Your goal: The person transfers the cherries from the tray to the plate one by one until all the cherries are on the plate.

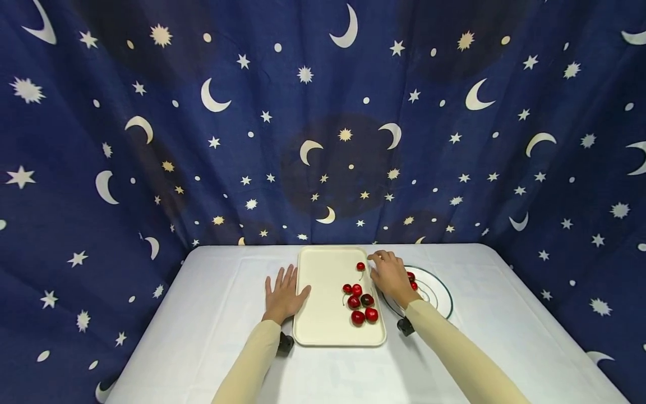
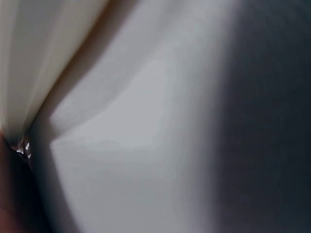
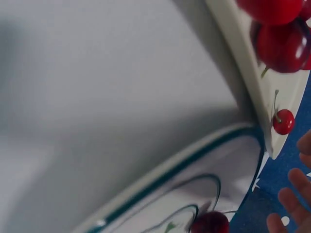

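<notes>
A cream tray [image 1: 323, 334] lies on the table, with several red cherries [image 1: 354, 302] grouped along its right side and a single one [image 1: 360, 266] farther back. My left hand [image 1: 284, 297] rests at the tray's left edge, fingers spread and thumb over the rim. Over the gap between tray and plate is my right hand [image 1: 390, 275], its fingertips by the tray's right rim near the lone cherry. In the right wrist view its fingers [image 3: 295, 194] are apart, with nothing seen between them. Beneath that wrist sits a white plate [image 1: 444, 297] with a green rim, holding cherries [image 1: 411, 276].
A white cloth covers the table [image 1: 217, 314]. Behind and at both sides hangs a dark blue curtain [image 1: 282, 185] with moons and stars. Each wrist wears a small black camera [image 1: 405, 326]. The left wrist view is mostly blurred cloth.
</notes>
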Motion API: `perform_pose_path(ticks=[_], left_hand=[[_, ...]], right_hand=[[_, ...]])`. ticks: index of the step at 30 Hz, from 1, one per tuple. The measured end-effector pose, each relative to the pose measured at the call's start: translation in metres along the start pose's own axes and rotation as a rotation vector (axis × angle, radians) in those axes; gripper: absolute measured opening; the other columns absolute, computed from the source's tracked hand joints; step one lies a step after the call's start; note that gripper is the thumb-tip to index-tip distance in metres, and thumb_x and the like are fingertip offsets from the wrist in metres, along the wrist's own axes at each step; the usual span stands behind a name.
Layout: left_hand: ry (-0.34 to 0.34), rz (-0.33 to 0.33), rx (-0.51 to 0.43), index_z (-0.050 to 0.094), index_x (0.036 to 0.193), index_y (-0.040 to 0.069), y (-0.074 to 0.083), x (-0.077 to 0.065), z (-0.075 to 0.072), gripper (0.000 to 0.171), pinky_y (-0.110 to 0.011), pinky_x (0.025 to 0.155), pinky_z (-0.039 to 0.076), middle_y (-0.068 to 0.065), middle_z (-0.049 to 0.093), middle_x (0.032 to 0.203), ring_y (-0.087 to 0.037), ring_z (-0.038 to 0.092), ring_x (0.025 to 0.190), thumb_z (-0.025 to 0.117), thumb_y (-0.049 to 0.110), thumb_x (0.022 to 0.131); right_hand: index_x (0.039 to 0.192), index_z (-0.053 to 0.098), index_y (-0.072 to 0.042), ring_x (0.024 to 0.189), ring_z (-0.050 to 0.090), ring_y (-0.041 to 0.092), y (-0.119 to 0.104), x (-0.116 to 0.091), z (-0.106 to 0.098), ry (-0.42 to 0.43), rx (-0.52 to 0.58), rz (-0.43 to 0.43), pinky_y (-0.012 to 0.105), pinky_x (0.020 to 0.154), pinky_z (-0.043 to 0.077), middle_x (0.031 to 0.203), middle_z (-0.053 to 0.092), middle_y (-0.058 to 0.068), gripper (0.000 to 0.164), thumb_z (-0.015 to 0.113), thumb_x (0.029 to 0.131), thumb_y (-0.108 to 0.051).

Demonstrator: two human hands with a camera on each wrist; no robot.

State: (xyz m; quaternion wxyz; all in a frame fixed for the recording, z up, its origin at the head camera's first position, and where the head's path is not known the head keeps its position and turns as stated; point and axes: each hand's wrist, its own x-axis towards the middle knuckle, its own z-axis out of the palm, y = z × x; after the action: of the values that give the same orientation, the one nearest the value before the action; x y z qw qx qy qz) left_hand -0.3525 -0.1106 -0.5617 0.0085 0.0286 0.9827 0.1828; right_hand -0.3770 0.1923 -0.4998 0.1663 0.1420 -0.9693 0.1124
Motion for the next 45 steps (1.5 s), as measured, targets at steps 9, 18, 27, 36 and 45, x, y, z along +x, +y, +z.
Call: perform_pose_path(ticks=[9, 18, 27, 36, 45], left_hand=[[0.001, -0.002, 0.018, 0.017, 0.166, 0.02, 0.0, 0.0, 0.007, 0.083, -0.06, 0.131, -0.001, 0.002, 0.013, 0.176, -0.025, 0.007, 0.165, 0.031, 0.07, 0.102], [0.016, 0.004, -0.002, 0.021, 0.166, 0.019, -0.001, -0.002, 0.004, 0.083, -0.061, 0.131, 0.0, 0.001, 0.016, 0.175, -0.027, 0.009, 0.165, 0.035, 0.068, 0.101], [0.033, 0.017, -0.001, 0.023, 0.165, 0.018, 0.001, 0.0, 0.004, 0.082, -0.061, 0.131, 0.001, 0.001, 0.017, 0.175, -0.026, 0.01, 0.165, 0.035, 0.068, 0.102], [0.032, 0.015, 0.016, 0.02, 0.166, 0.019, -0.001, 0.002, 0.003, 0.082, -0.061, 0.131, 0.001, 0.002, 0.015, 0.176, -0.025, 0.008, 0.165, 0.032, 0.069, 0.102], [0.062, 0.017, 0.015, 0.023, 0.165, 0.019, -0.002, 0.004, 0.008, 0.08, -0.061, 0.131, 0.003, 0.001, 0.018, 0.175, -0.026, 0.011, 0.164, 0.034, 0.068, 0.103]], right_hand=[[0.145, 0.056, -0.012, 0.127, 0.056, 0.04, -0.006, -0.003, 0.008, -0.12, -0.028, -0.005, 0.054, 0.1, 0.049, 0.141, 0.061, 0.02, 0.047, 0.062, 0.099, -0.016], [0.145, 0.058, -0.012, 0.125, 0.057, 0.04, -0.007, -0.002, 0.014, -0.172, -0.032, -0.024, 0.053, 0.093, 0.049, 0.142, 0.063, 0.018, 0.048, 0.061, 0.097, -0.015], [0.132, 0.066, -0.008, 0.123, 0.058, 0.037, -0.007, 0.001, 0.016, -0.121, -0.025, -0.025, 0.052, 0.095, 0.049, 0.135, 0.067, 0.017, 0.036, 0.061, 0.097, -0.015], [0.124, 0.069, -0.007, 0.118, 0.06, 0.036, -0.008, 0.002, 0.018, -0.095, 0.001, -0.017, 0.052, 0.093, 0.049, 0.127, 0.071, 0.017, 0.029, 0.065, 0.097, -0.014], [0.114, 0.071, -0.006, 0.114, 0.061, 0.035, -0.003, 0.001, 0.017, -0.081, 0.01, -0.031, 0.052, 0.092, 0.049, 0.12, 0.075, 0.014, 0.02, 0.07, 0.095, -0.015]])
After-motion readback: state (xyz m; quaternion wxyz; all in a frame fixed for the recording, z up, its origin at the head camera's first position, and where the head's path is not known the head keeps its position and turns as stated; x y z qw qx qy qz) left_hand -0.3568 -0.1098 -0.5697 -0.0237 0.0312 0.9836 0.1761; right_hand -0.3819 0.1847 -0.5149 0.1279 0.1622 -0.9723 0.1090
